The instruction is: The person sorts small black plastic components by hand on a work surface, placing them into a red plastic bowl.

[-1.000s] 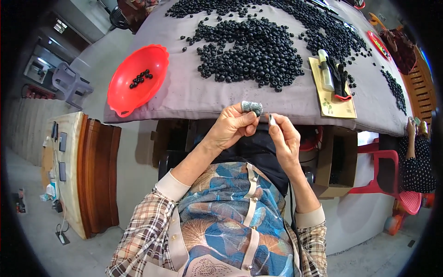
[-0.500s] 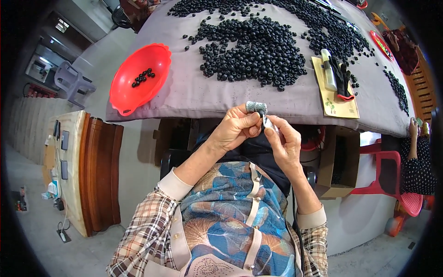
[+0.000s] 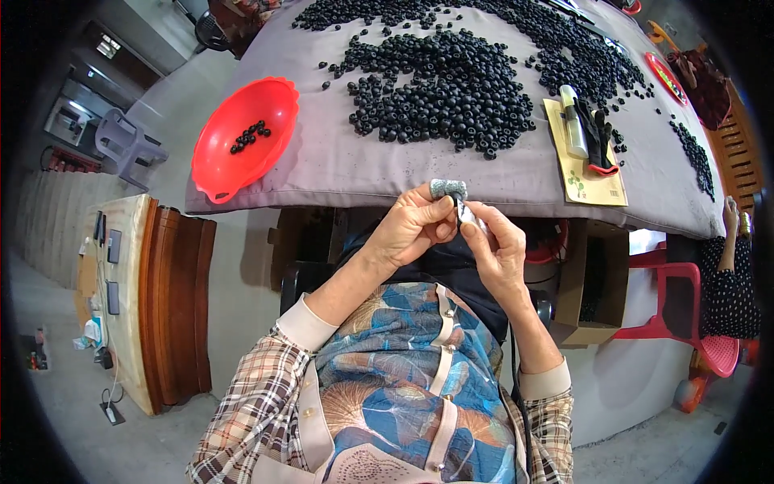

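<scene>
2 pinches meet at the centre of the head view: the left hand (image 3: 415, 229) grips a small dark piece (image 3: 458, 198), probably a bead, beside its grey finger wrap (image 3: 446, 188); the right hand (image 3: 501, 242) pinches a shiny strip (image 3: 466, 214) against it. If the strip slips, it might nick the left thumb (image 3: 438, 210); a loose pinch could drop the piece.

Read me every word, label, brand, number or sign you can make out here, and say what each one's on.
None reads clearly enough to quote.
Yellow card: small dark marks near its lower right corner, too small to read.
Clear tube with a pale cap: no legible lettering.
Black beads: no lettering visible.
</scene>
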